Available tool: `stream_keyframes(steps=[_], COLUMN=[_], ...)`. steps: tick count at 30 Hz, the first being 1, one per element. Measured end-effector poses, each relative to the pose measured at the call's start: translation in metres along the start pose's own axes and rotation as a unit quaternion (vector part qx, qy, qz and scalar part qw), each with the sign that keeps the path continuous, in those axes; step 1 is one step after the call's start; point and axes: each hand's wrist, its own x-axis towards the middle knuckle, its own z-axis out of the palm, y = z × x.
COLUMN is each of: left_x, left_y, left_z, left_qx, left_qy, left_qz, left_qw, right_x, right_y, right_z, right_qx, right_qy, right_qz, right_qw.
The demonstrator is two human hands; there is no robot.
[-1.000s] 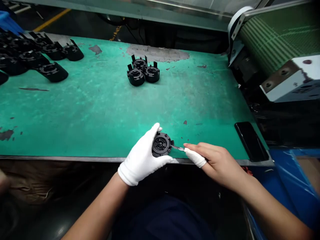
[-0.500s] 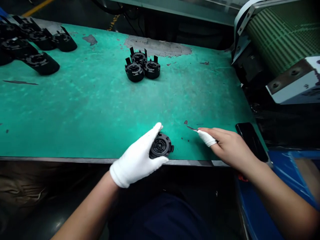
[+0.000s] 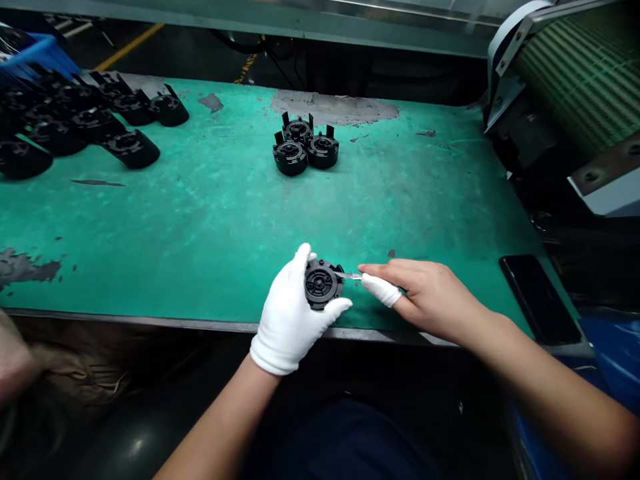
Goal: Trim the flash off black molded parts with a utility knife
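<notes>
- Clock places count from the middle of the black round part (image 3: 321, 283). It is near the front edge of the desk (image 3: 200, 233), its ringed face turned up. I can't tell if it touches the desk.
- The left hand (image 3: 293, 310), in a white glove, is at 8 o'clock. Its fingers are clamped on the part, bent round its left side, with the thumb along the bottom.
- The part looks like hard plastic, so I think it is light and stiff. A smooth side might slip a bit in a cloth glove. The round outer edge looks like the best place to hold. The little tabs on the rim could snap.
- The right hand (image 3: 430, 293) is at 3 o'clock, with a white cover (image 3: 383, 291) on its thumb. Its fingers are pinched together on a small blade (image 3: 347, 275). The tip meets the part's rim at 2 o'clock.
- A black phone (image 3: 540, 300) lies at 3 o'clock, past the right hand.
- Three black cups (image 3: 290, 159) stand bunched at 12 o'clock.
- More black pieces (image 3: 133, 150) crowd together at 10 o'clock.
- A green belt (image 3: 575, 80) is at 2 o'clock.
</notes>
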Motion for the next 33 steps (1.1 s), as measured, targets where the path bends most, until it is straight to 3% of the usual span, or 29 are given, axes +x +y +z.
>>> stream_keyframes(steps=[7,9,11,13,16,17,19,22,25,29,33], left_x=[0.001,0.000,0.002,0.009,0.024,0.028,0.032,0.021,0.001,-0.015,-0.014], left_y=[-0.003,-0.001,0.001,0.000,-0.010,-0.016,-0.028,-0.037,-0.030,-0.017,-0.018], left_z=[0.002,0.001,-0.004,-0.017,-0.054,-0.067,-0.088,-0.093,-0.067,-0.025,-0.013], left_qx=[0.033,0.033,0.026,0.009,-0.012,-0.013,-0.015,-0.074,-0.108,-0.018,0.023], left_qy=[0.018,0.014,0.000,-0.064,-0.246,-0.281,-0.253,-0.098,0.006,0.035,0.049], left_qz=[0.002,0.004,-0.001,-0.002,0.036,0.048,0.041,-0.009,-0.034,-0.032,-0.037], left_qw=[0.999,0.999,1.000,0.998,0.968,0.959,0.967,0.992,0.994,0.999,0.998], right_x=[0.033,0.038,0.038,0.034,0.019,0.013,0.005,0.002,0.010,0.029,0.047], right_y=[-0.002,0.012,0.034,0.055,0.068,0.066,0.055,0.034,0.013,-0.015,-0.030], right_z=[-0.022,-0.028,-0.033,-0.036,-0.030,-0.026,-0.015,-0.003,-0.002,-0.006,-0.009], right_qx=[-0.120,-0.168,-0.218,-0.218,-0.150,-0.122,-0.069,-0.008,0.036,0.017,-0.069], right_qy=[-0.050,-0.045,-0.039,-0.039,-0.019,-0.014,-0.011,0.003,0.001,-0.030,-0.047], right_qz=[-0.022,0.031,0.147,0.233,0.193,0.164,0.113,0.062,0.003,-0.055,-0.065], right_qw=[0.991,0.984,0.964,0.947,0.969,0.979,0.991,0.998,0.999,0.998,0.994])
